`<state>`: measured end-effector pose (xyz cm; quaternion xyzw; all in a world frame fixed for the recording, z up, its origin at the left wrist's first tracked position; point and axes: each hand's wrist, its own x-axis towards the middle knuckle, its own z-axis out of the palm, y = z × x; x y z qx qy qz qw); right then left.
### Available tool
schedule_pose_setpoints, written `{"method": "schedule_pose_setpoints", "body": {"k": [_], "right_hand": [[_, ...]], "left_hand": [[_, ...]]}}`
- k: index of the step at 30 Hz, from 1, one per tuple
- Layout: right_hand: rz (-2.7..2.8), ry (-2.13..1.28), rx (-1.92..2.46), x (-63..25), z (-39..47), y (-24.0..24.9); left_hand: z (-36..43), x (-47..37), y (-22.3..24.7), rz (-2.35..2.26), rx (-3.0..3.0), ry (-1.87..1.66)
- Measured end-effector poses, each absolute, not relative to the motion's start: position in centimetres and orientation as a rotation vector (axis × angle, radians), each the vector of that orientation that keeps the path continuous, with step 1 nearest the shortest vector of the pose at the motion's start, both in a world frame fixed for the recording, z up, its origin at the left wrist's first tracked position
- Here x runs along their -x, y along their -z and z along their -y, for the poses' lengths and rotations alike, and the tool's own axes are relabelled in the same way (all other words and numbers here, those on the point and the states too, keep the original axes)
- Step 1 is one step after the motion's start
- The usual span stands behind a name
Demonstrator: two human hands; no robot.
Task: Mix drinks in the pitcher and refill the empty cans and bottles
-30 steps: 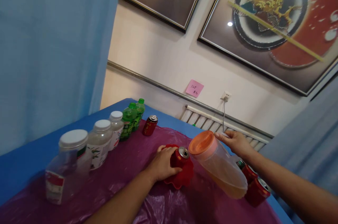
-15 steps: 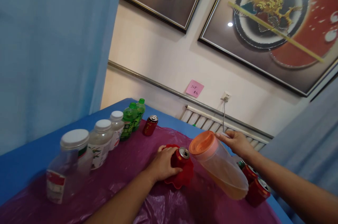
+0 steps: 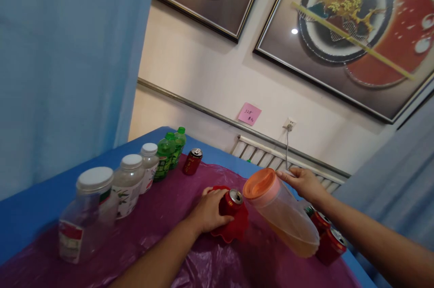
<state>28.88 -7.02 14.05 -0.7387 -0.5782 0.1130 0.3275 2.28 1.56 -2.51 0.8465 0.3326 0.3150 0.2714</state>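
Note:
My left hand (image 3: 213, 211) is closed round the side of a red drink can (image 3: 231, 202), whose top is opened. Under the can lies a red piece with a wavy edge (image 3: 233, 232); whether it is a mat or a shallow dish I cannot tell. My right hand (image 3: 303, 184) grips the handle side of a clear plastic pitcher (image 3: 288, 220), the handle itself being mostly hidden. The pitcher leans left, its orange lid (image 3: 260, 183) close beside the can's top. Light brown liquid sits in its lower end. No stream between pitcher and can is visible.
Along the left stand a large white-capped jar (image 3: 90, 215), two smaller white-capped bottles (image 3: 127, 186) and two green bottles (image 3: 165, 157). Another can (image 3: 192, 162) stands behind. More red cans (image 3: 330, 246) are right of the pitcher. Purple plastic sheeting (image 3: 162, 233) covers the blue table (image 3: 20, 215).

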Motion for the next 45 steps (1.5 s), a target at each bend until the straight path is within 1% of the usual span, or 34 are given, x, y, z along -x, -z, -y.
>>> {"method": "schedule_pose_setpoints", "body": {"k": [11,19,45], "right_hand": [[1.501,-0.317,1.952,-28.54,7.13,-14.31],[1.517,-0.271,1.943,-28.36,7.15,-14.43],[1.472,-0.324,1.968,-28.09,7.44,-14.76]], "left_hand": [[-1.56,-2.28,2.48,-0.898,-2.289,-0.845],[-1.55,-2.20,2.41,-0.899,-2.294,-0.839],[-1.65,-2.19,2.56,-0.877,-2.301,-0.846]]}}
